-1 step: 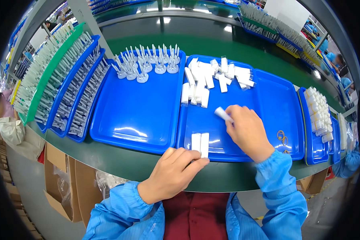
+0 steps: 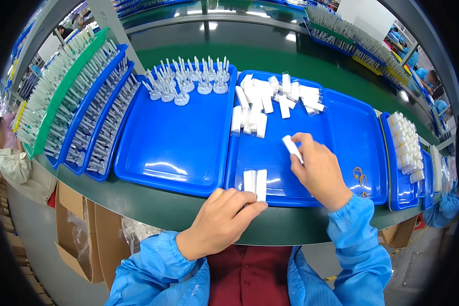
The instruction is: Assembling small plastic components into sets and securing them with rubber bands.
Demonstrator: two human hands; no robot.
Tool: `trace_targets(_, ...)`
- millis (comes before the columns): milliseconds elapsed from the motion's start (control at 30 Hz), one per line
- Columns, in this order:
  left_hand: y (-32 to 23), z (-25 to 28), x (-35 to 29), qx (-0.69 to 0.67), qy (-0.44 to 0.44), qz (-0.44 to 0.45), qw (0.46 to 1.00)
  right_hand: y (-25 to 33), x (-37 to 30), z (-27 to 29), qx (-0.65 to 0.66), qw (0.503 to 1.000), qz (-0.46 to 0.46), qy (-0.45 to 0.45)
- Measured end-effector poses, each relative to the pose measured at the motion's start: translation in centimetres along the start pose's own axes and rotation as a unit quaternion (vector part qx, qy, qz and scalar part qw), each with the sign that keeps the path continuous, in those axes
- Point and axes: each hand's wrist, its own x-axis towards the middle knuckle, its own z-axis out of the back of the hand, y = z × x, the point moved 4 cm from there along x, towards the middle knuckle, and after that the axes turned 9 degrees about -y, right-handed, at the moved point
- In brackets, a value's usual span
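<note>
Blue left tray (image 2: pixel 176 137): clear pieces (image 2: pixel 181 98) stand at far end. Left hand (image 2: pixel 222 217) pinches two white packets (image 2: pixel 255 181), near edge of middle tray (image 2: pixel 262 149); loose packets (image 2: pixel 262 94) lie far. Right hand (image 2: pixel 316 168) clamps single packet (image 2: pixel 291 147) over middle tray. Rubber bands (image 2: pixel 362 180) lie in right tray (image 2: pixel 353 132).

The right hand (image 2: pixel 316 166) grips one white packet (image 2: pixel 292 148) over the middle blue tray (image 2: pixel 265 153). Left of that grip and nearer the body, the left hand (image 2: pixel 222 217) holds a side-by-side pair of packets (image 2: pixel 261 184) at the tray's near rim. Beyond both grips lies a loose heap of packets (image 2: pixel 260 97); right of them, tan bands (image 2: pixel 360 176).
</note>
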Motion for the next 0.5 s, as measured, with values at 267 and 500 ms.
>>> trace_targets(267,0.0,-0.5,0.2,-0.020,-0.008,0.016,1.000,6.4,-4.7,3.9,0.202,0.961,0.169,0.084)
trace_targets(500,-1.9,0.6,1.2,-0.054,0.046,-0.040,0.997,1.7,-2.3,3.1,0.456,0.882,-0.113,-0.032)
